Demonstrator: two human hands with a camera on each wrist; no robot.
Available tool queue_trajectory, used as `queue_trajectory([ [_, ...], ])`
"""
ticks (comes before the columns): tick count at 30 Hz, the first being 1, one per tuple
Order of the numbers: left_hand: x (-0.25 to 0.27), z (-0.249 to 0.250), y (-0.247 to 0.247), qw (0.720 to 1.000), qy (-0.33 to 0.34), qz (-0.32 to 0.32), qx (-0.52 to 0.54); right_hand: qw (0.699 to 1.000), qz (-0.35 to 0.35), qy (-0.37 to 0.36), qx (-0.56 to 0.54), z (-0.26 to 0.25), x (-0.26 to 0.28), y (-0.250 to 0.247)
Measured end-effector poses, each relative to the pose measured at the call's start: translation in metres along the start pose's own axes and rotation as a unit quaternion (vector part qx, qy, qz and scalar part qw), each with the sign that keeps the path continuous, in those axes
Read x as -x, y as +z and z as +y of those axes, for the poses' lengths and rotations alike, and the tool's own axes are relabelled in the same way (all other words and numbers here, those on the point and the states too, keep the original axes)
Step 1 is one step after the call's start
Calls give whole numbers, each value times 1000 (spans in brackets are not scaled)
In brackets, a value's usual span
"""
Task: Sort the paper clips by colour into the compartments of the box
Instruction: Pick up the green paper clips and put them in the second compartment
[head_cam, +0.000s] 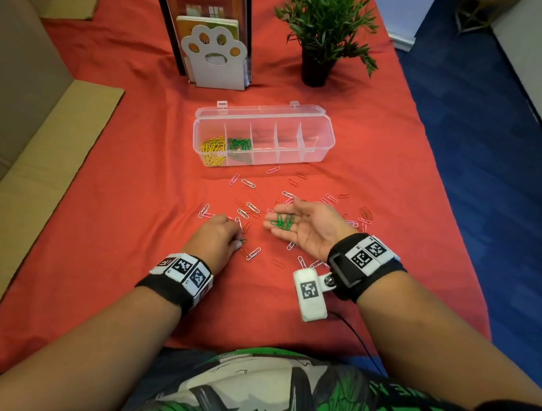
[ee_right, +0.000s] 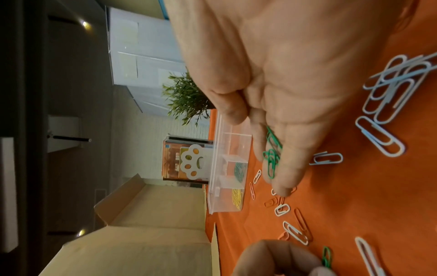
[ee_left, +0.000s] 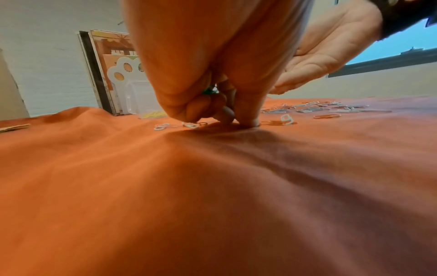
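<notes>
The clear box [head_cam: 262,138] is the landmark here. Nearest the person, well in front of the box, the left hand [head_cam: 215,235] is knuckles-up on the red cloth [head_cam: 115,185], its fingers curled down and pinching a single green clip [ee_right: 327,256] at the cloth. Just to the right of it the right hand [head_cam: 303,225] lies palm up with the fingers relaxed and nearly straight, and a small bunch of green clips [head_cam: 282,221] rests across them. Around both hands, between them and the box, loose white, pink and red clips [head_cam: 250,207] are scattered over the cloth. The box stands open, its lid tipped back; its leftmost compartment holds yellow clips [head_cam: 213,150] and the one next to it holds sorted green clips [head_cam: 239,144]. What the remaining compartments hold cannot be told. Behind the box stands a paw-shaped book stand [head_cam: 214,59] with books, and behind the box's right end a potted plant [head_cam: 325,29]. Far to the left of the box lies flattened cardboard [head_cam: 33,165].
</notes>
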State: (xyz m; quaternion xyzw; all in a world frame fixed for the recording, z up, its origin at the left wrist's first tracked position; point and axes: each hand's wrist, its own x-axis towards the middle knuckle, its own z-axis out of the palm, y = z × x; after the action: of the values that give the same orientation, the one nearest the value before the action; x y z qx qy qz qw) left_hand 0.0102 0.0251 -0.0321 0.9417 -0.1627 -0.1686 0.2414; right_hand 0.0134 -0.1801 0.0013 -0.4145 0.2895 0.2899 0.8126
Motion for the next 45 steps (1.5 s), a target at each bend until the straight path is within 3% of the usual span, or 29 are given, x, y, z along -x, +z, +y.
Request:
queue_trajectory([
  [4,0,0,1,1000,-16,6,17,989,54,-41,134,2,1,7],
  [7,-4,4,-4,976,-113,18,183,965,73,-60,243,4,0,8],
  [8,-5,7,-7,946,-148,13,289,962,74,-57,255,4,-1,10],
  [9,-6,10,-11,898,-180,7,403,963,79,-53,252,2,-1,10],
  [12,-13,19,-34,726,-248,-4,641,974,97,-37,202,-5,-2,14],
  [13,-18,23,-44,689,-258,-1,677,975,105,-33,193,-8,-3,15],
  [15,-33,30,-68,658,-258,12,708,973,125,-32,193,-12,-6,14],
  [19,-74,45,-112,661,-236,49,711,964,147,-68,211,-21,-12,13],
  [23,-105,49,-130,672,-252,86,691,937,166,-127,281,-31,-13,13],
  [29,-108,36,-114,731,-233,114,631,880,165,-206,394,-47,-18,18],
  [34,-80,20,-87,823,-222,214,477,794,170,-378,445,-80,-39,60],
  [36,-62,7,-73,853,-223,221,416,765,166,-418,461,-89,-50,80],
  [38,-44,-2,-60,880,-223,208,365,745,142,-418,500,-91,-62,98],
  [42,-15,-5,-44,932,-208,153,254,757,88,-293,578,-86,-77,109],
  [45,-2,-5,-38,949,-219,108,201,759,115,-312,560,-85,-69,100],
])
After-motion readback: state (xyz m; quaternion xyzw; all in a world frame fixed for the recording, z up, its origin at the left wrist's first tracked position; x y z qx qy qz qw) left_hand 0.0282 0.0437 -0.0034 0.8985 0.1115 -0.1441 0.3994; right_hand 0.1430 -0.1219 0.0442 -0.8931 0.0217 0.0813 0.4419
